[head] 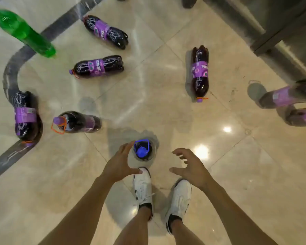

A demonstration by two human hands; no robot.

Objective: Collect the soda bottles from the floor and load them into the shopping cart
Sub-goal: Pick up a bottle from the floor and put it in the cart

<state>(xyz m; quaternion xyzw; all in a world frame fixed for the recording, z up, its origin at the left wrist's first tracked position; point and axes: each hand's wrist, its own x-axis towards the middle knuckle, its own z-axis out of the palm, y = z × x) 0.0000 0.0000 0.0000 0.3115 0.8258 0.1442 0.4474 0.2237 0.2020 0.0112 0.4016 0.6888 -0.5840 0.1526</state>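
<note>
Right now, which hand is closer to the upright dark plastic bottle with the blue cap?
Left. The left hand is close beside the bottle; the right hand hangs farther off.

- The glossy beige tiled floor (pixel 157 82) had a dark grey band (pixel 11 80) curving down its left.
- A green bottle (pixel 23 30) sat far left.
- Four purple-labelled ones lay flat: far bottle (pixel 105 31), middle bottle (pixel 97 66), left bottle (pixel 26 117), right bottle (pixel 200 71).
- A blue-capped bottle (pixel 142 150) stood upright, near.

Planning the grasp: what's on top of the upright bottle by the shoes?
A blue cap with a blue carry loop. The upright bottle is seen straight down, so its label and base are hidden.
</note>
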